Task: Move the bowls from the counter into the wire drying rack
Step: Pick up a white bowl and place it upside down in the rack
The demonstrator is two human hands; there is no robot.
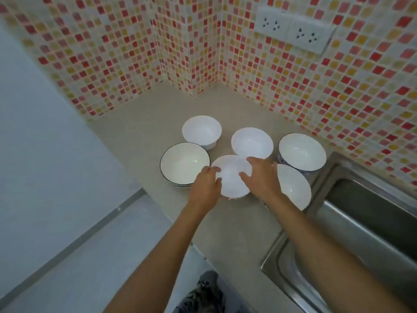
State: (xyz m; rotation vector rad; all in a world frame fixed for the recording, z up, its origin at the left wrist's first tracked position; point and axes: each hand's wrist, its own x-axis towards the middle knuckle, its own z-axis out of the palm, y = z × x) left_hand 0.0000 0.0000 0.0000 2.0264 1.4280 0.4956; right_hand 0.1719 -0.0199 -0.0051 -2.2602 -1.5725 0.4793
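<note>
Beige counter [140, 141], tiled corner: six white bowls in a cluster, all upright. Item in hand: the plain white centre bowl [231, 177], gripped at its rim from both sides, left hand [206, 185] with fingers curled on the left edge, right hand [260, 177] with fingers curled on the right edge; whether it rests on the counter or is lifted cannot be told. Adjacent: dark-rimmed bowl [184, 164] left, footed bowl [201, 131] and plain bowl [251, 143] behind, blue-patterned bowl [302, 152] and another white bowl [293, 188] right, beside the steel sink [361, 222].

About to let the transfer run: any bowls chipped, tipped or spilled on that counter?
Nothing stands out. All six bowls sit upright and look empty and whole; both hands grip the middle bowl by its rim. The rack is out of view.
</note>
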